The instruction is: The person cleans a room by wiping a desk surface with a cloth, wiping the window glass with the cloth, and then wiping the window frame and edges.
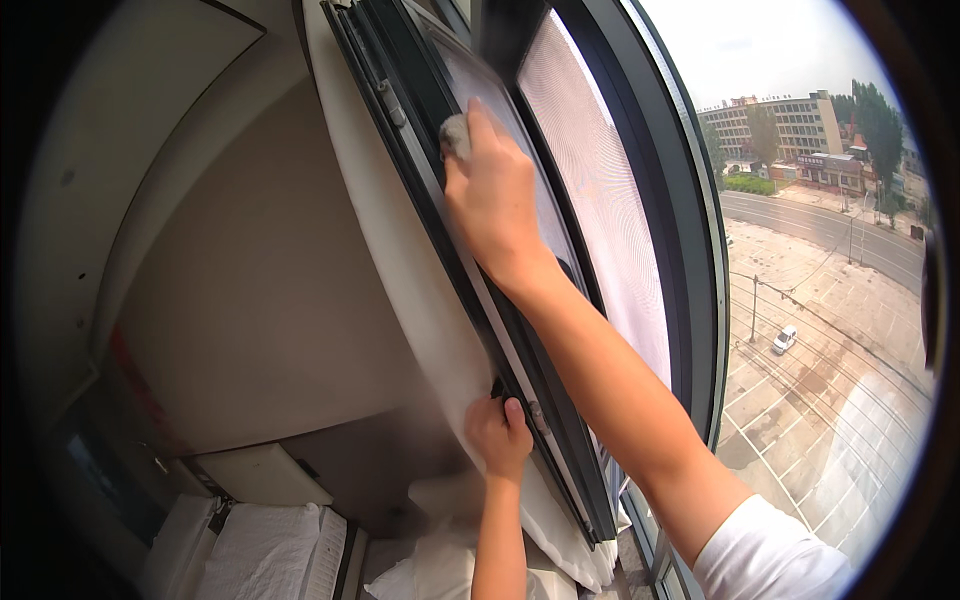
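A dark-framed window sash (pixel 480 300) stands swung inward, its edge with metal locking hardware turned towards me. My right hand (pixel 495 195) is against the upper part of the sash and holds a small grey cloth or pad (pixel 455 136), pressed to the frame beside the glass. Lower down, my left hand (pixel 500 439) is closed around the window handle (pixel 496 387); only the handle's dark tip shows above the fist. Part of the sash's glass (pixel 480 79) is visible beyond my right hand.
A pale curtain (pixel 390 255) hangs along the sash's room side. A bed with white linen (pixel 262 540) is below left. On the right, the fixed window frame (pixel 686 225) borders a pinkish mesh screen (pixel 600 165) and glass high above a parking lot (pixel 810 390).
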Tool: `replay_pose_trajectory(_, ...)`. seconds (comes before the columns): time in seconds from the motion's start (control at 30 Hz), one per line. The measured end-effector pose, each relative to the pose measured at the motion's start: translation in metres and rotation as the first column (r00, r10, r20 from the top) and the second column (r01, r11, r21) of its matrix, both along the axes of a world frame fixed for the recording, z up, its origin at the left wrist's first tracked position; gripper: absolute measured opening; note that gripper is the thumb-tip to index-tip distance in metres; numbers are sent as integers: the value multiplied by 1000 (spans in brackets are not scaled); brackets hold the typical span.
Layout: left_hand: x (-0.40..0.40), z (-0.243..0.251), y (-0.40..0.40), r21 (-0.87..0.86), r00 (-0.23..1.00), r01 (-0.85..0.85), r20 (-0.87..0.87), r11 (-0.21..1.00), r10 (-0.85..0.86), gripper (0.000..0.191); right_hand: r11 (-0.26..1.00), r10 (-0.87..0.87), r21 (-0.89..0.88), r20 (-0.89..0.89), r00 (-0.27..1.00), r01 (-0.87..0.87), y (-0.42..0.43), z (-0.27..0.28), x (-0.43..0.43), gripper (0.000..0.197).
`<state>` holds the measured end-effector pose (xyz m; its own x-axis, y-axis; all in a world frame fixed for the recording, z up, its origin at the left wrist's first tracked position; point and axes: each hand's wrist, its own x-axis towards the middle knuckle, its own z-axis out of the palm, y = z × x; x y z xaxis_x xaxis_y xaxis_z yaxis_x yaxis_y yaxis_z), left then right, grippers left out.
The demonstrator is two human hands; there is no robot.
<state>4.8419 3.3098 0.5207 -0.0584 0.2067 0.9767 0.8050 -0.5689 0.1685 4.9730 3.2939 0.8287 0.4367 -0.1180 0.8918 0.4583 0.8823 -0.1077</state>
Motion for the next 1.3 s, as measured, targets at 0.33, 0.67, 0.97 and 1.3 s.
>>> replay_pose_trajectory(0.33,-18,-14,2,-48,995,-82,-60,995,79,58,965,44,-258,41,998,-32,-13,-119,-12,65)
replay_pose_trajectory(0.67,26,-3,-6,-60,995,40,89,997,-34,68,837,139,-535,6,990,-114,-38,-391,23,72)
replay_pose_trajectory(0.97,12,-20,24,61,1000,-10,-14,998,11,73,998,63,-2,110,992,-63,15,-191,20,66)
replay_pose_trajectory(1.3,3,-28,20,-148,997,75,14,986,-73,58,893,385,-236,-40,922,-383,-4,-273,39,65)
